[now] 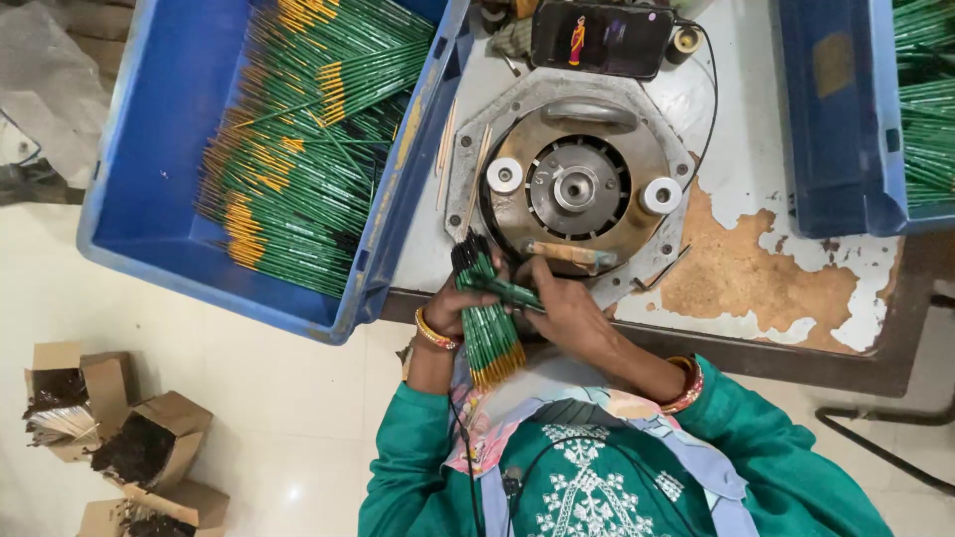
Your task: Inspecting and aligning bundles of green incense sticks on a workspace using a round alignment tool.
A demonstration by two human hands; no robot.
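Head view looking straight down, and the left hand (453,303) is wrapped around a bundle of green sticks (487,318), fingers closed on its middle so the dark tips fan out above the grip and the yellow-orange ends splay out below it, toward the person's body. That mid-bundle hold keeps the whole sheaf tight and lets either end be reached. The right hand (567,303) sits just beside it, pinching a single green stick (512,291) that lies across the bundle; its thumb and forefinger look closed on that stick, though the fingertips are partly hidden behind the sheaf, so the exact pinch is hard to read. Just beyond both hands is a round metal machine head (577,184) on an octagonal plate, with two white rollers (504,175) either side of its hub, close enough that the bundle's dark tips nearly meet its rim. Off to the left of the grip, a blue crate (149,189) holds a deep heap of the same green sticks, within an easy reach; another blue crate (836,119) with more of them stands well off to the right. A phone (602,38) leans beyond the machine on the worn table (756,268). Open cardboard boxes (119,438) sit on the floor below left.
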